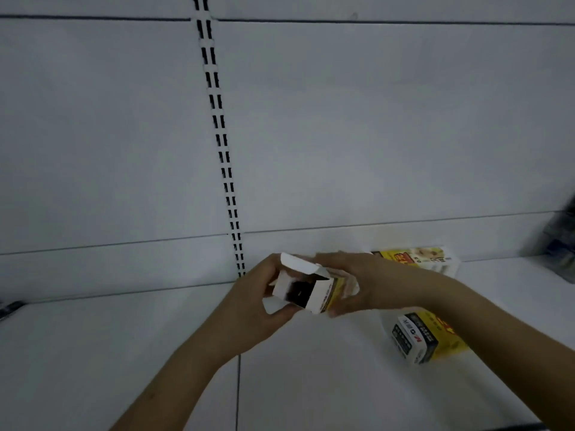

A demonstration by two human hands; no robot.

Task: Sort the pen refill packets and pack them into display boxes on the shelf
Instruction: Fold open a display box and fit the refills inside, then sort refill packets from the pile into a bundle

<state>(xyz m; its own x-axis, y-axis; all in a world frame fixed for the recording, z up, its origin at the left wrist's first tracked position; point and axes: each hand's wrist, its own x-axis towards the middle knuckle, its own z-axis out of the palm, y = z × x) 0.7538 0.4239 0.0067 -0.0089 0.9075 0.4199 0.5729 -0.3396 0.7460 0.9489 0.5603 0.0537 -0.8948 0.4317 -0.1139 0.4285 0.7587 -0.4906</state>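
Both hands hold a small white and yellow display box (314, 290) above the white shelf (124, 353). Its end flap is folded up and the dark inside faces me. My left hand (252, 306) grips the open end from the left and below. My right hand (364, 284) wraps the far yellow end from the right. A second yellow box (426, 337) lies on its side on the shelf, to the right and nearer me. A third yellow and white box (423, 259) lies against the back panel behind my right wrist. I cannot see any contents in the held box.
A slotted upright (224, 157) runs down the grey back panel to the shelf. Blurred dark packets (560, 244) stand at the far right edge. A dark object (9, 307) pokes in at the left edge. A seam (239, 393) splits the shelf below my left arm.
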